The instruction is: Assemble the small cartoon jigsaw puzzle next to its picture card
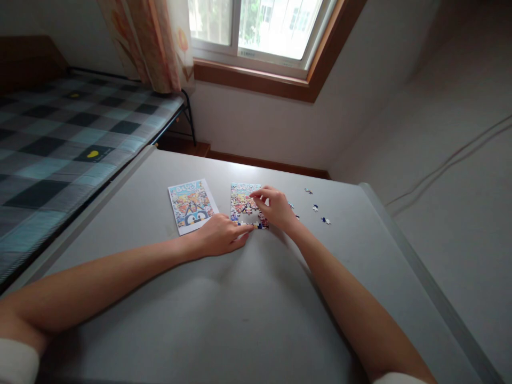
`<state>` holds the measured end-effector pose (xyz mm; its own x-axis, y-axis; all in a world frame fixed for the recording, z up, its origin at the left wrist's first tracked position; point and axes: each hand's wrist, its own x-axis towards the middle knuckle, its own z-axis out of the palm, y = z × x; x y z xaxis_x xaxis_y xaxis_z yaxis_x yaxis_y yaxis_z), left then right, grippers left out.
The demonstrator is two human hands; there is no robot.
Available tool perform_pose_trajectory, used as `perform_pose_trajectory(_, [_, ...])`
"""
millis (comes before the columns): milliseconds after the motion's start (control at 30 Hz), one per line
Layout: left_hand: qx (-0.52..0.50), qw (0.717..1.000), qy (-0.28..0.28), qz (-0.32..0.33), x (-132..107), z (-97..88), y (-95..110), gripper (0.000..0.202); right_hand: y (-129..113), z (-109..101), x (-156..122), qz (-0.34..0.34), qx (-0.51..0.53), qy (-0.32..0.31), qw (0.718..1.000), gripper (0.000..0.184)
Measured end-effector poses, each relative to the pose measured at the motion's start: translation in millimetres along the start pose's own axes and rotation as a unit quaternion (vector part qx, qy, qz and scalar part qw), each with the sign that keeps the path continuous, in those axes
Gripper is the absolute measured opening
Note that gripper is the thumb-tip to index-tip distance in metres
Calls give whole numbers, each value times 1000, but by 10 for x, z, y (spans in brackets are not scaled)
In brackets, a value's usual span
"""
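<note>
Left hand (222,234) flat, fingers pressed together, touching puzzle (241,201) at near edge; right hand (275,209) over puzzle, fingertips pinched, anything held too small to tell; loose pieces (316,208) just right.

The right hand (276,208) covers the right side of the jigsaw puzzle (244,205). Whether its pinched fingertips (256,194) hold a piece is too small to tell. The left hand (222,234) lies over the puzzle's near left corner and hides the pieces there. The puzzle's print is a blur of colours. The loose pieces (315,208) toward the far right corner of the table (260,309) are mere specks, their shapes and prints unreadable. The table's near edge falls outside the bottom of the picture, as do both upper arms. Only a sliver of white sleeve (16,360) shows. The bed (52,138) is cut by the left edge, and the window (260,26) and curtain (148,42) by the top.
</note>
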<state>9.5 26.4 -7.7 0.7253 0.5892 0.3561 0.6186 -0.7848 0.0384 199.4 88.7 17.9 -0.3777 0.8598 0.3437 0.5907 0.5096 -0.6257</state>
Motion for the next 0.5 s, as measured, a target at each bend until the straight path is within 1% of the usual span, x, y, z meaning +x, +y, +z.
perform_pose_trajectory(133, [-5, 1000, 6, 0, -4, 4, -6, 32, 48, 37, -123, -27, 20, 42, 999, 22])
perform_pose_trajectory(333, [2, 1000, 12, 8, -12, -23, -2, 30, 105, 192, -235, -55, 14, 64, 996, 31])
perform_pose_trajectory(400, [20, 999, 31, -7, -13, -29, 7, 29, 117, 218, -247, -62, 5, 64, 996, 33])
perform_pose_trajectory(500, [58, 993, 72, -70, -9, -31, 24, 30, 131, 228, -254, -74, 0, 65, 995, 34])
